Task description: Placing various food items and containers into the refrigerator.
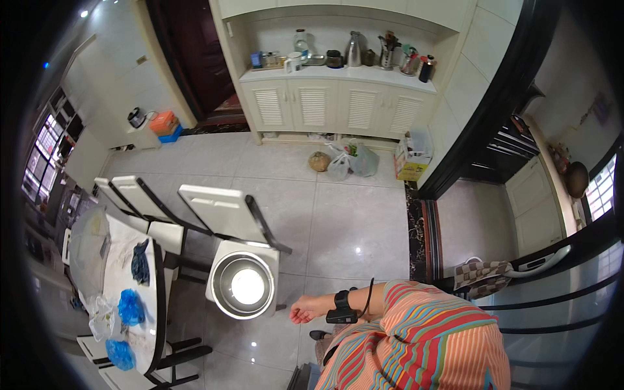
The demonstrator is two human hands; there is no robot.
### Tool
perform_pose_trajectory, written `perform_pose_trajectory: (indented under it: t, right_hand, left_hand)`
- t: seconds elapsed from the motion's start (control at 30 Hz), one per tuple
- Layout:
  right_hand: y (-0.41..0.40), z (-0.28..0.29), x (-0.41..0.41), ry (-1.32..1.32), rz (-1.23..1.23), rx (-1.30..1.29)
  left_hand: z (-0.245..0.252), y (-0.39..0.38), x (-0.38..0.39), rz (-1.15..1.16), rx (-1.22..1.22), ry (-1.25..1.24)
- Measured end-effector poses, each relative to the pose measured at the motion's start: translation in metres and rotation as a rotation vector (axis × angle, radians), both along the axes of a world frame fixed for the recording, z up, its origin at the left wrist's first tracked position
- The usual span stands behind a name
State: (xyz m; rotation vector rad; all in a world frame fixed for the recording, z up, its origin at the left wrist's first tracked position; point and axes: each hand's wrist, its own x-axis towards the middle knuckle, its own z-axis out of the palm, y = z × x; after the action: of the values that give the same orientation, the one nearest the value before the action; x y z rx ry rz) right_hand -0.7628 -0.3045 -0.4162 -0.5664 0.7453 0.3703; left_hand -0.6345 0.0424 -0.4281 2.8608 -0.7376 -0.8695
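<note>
My right hand (303,310) hangs with its fingers loosely bent, and I see nothing in it. A black device is strapped to that wrist (342,312). My left hand is out of view. Nearest to the right hand, on its left, is a round stainless steel pot (218,287); a gap lies between them. The pot rests on the seat of a white chair (273,253) with black trim. A bright white disc fills much of the pot's bottom; whether it is contents or glare I cannot tell.
Left stands a table (148,336) bearing blue plastic bags (130,307), a dark cloth-like item (140,263) and a clear dome cover (87,253). Plastic bags (358,161) and a carton (412,156) sit on the floor by a louvred cabinet (336,102). A checkered towel (480,278) hangs at right.
</note>
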Motion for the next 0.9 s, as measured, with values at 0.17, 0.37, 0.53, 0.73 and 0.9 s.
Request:
perform_pose_trajectory:
  t: [0.17,0.37,0.53,0.73,0.9]
  right_hand:
    - [-0.071,-0.014,-0.08,0.033,-0.077,-0.003]
    - [-0.143,-0.029,-0.176,0.124,-0.369,-0.016]
    - [-0.174,-0.024,-0.224,0.104,-0.598,0.009]
    - [-0.193,-0.022,-0.305,0.11,-1.005,0.06]
    - [-0.203,-0.04,-0.354,-0.012,-1.237,0.06]
  left_hand:
    - [0.004,-0.034,-0.039,-0.032,0.046,0.034]
    - [0.001,-0.093,-0.061,-0.147,0.071,0.11]
    - [-0.039,-0.184,-0.025,-0.568,-0.139,0.134]
    - [-0.011,-0.396,-0.043,-0.679,-0.291,0.236]
    - [0.006,-0.513,-0.058,-0.984,-0.163,0.356]
